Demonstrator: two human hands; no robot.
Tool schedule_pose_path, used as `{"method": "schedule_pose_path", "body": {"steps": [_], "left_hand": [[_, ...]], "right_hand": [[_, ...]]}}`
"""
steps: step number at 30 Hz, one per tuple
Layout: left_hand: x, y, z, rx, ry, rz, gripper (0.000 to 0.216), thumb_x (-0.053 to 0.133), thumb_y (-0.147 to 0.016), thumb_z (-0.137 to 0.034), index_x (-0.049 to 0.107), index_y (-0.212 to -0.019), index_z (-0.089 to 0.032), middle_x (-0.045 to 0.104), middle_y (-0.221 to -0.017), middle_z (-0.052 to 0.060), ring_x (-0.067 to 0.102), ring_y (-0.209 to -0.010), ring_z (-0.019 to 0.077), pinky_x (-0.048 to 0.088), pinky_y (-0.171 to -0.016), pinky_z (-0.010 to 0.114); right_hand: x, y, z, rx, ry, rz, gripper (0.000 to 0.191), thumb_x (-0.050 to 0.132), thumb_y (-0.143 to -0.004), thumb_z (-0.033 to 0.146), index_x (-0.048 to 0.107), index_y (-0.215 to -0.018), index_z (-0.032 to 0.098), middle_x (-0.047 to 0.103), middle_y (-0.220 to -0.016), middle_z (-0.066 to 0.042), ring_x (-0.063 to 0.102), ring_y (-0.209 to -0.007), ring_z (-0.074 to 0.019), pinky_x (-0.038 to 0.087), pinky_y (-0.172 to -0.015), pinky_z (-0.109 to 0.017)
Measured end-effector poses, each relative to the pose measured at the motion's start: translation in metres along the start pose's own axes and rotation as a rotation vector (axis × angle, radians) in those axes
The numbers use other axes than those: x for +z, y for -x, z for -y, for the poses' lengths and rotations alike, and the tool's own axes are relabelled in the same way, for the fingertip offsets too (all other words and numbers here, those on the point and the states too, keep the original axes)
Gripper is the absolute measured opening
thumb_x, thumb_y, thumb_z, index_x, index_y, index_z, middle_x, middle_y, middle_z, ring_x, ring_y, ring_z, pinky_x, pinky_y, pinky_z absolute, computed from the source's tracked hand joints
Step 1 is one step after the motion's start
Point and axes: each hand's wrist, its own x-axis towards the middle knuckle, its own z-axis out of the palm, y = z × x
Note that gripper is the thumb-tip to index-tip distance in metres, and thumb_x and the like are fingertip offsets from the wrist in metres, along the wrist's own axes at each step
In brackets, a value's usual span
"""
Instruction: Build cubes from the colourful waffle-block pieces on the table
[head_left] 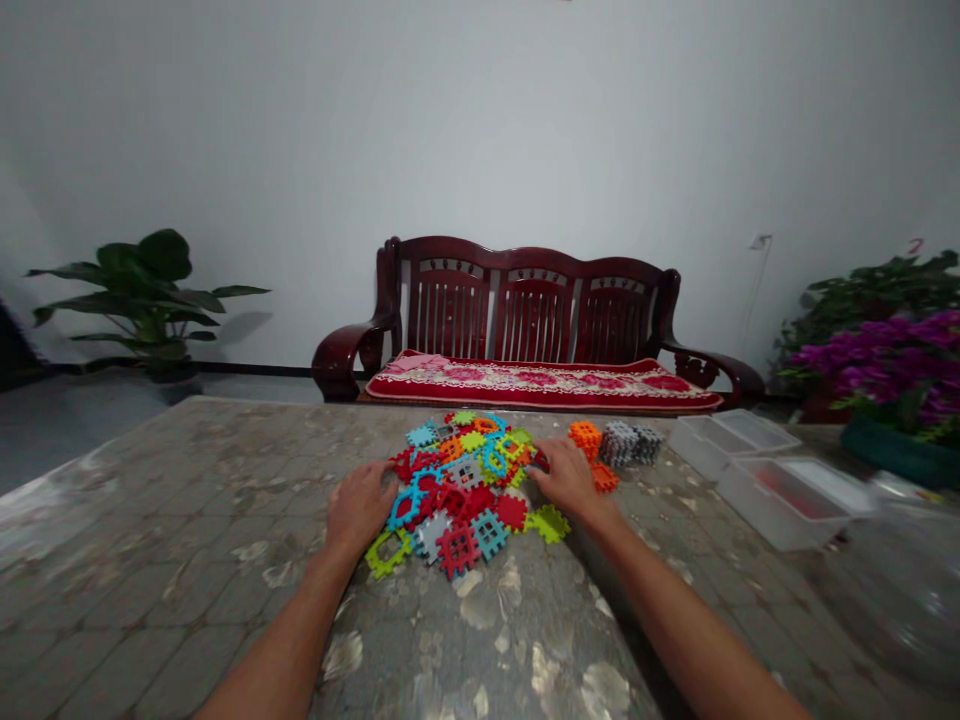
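A loose pile of colourful interlocking plastic tiles (pixel 457 500) lies on the table, in red, blue, lime green, orange and grey. Some are square with notched edges and window-like cutouts. My left hand (pixel 362 505) rests at the pile's left edge, thumb and fingers apart, with nothing visible held. On the right side of the pile, my right hand (pixel 564 476) has a dark red tile (pixel 539 460) between its thumb and fingers. Just beyond that hand stand a stack of orange tiles (pixel 585 437) and a row of grey tiles (pixel 630 444).
Clear plastic boxes (pixel 784 500) stand on the patterned tabletop (pixel 187 540) at the right, near a transparent rounded container (pixel 900 580). Purple flowers (pixel 892 365) are behind them. A wooden bench (pixel 532 300) stands past the table, and a leafy plant (pixel 150 290) at left.
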Motion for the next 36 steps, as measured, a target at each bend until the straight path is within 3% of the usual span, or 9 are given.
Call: {"method": "schedule_pose_path", "body": {"steps": [4, 7, 18, 23, 29, 36], "left_hand": [[-0.003, 0.001, -0.002, 0.0, 0.006, 0.029, 0.042, 0.047, -0.096, -0.032, 0.066, -0.132, -0.023, 0.066, -0.142, 0.011, 0.058, -0.132, 0.0283, 0.041, -0.114, 0.047], [-0.004, 0.002, -0.003, -0.006, 0.007, 0.024, 0.041, 0.047, -0.095, -0.03, 0.066, -0.132, -0.024, 0.066, -0.143, 0.01, 0.058, -0.132, 0.0276, 0.04, -0.115, 0.047], [-0.005, 0.003, -0.004, 0.0, -0.012, 0.004, 0.042, 0.046, -0.094, -0.029, 0.066, -0.131, -0.024, 0.066, -0.142, 0.009, 0.06, -0.131, 0.0273, 0.041, -0.114, 0.046], [-0.004, 0.003, -0.004, 0.003, -0.03, 0.003, 0.041, 0.047, -0.095, -0.03, 0.067, -0.13, -0.025, 0.067, -0.141, 0.009, 0.059, -0.132, 0.0263, 0.041, -0.114, 0.045], [-0.006, 0.003, -0.005, -0.007, -0.005, 0.018, 0.043, 0.046, -0.094, -0.03, 0.067, -0.131, -0.022, 0.066, -0.142, 0.011, 0.059, -0.133, 0.0278, 0.041, -0.114, 0.047], [-0.004, 0.003, -0.004, -0.003, -0.001, 0.002, 0.042, 0.047, -0.094, -0.028, 0.066, -0.131, -0.022, 0.066, -0.142, 0.011, 0.059, -0.132, 0.0274, 0.041, -0.114, 0.047]], "right_hand": [[0.009, -0.026, 0.0, 0.051, 0.002, 0.106, 0.072, 0.067, -0.082, 0.036, 0.052, -0.151, 0.02, 0.06, -0.147, -0.011, 0.044, -0.141, -0.0331, 0.032, -0.116, -0.044], [0.018, -0.035, -0.004, 0.062, -0.024, 0.166, 0.079, 0.068, -0.08, 0.034, 0.046, -0.155, 0.021, 0.057, -0.15, -0.01, 0.041, -0.144, -0.0333, 0.031, -0.117, -0.044], [0.01, -0.026, 0.0, -0.072, -0.024, 0.064, 0.071, 0.06, -0.076, 0.014, 0.055, -0.146, 0.027, 0.075, -0.112, -0.003, 0.059, -0.112, -0.0267, 0.042, -0.099, -0.035], [0.011, -0.023, 0.0, -0.071, -0.03, 0.04, 0.072, 0.06, -0.076, 0.015, 0.055, -0.147, 0.023, 0.068, -0.132, -0.008, 0.057, -0.119, -0.0289, 0.041, -0.103, -0.038], [0.015, -0.03, -0.005, -0.053, -0.075, 0.143, 0.064, 0.062, -0.078, 0.019, 0.06, -0.141, 0.026, 0.073, -0.121, -0.005, 0.062, -0.111, -0.0263, 0.044, -0.098, -0.035], [0.013, -0.024, -0.003, -0.059, -0.084, 0.081, 0.067, 0.065, -0.073, 0.014, 0.061, -0.14, 0.025, 0.072, -0.116, -0.005, 0.06, -0.109, -0.0255, 0.044, -0.097, -0.034]]}}
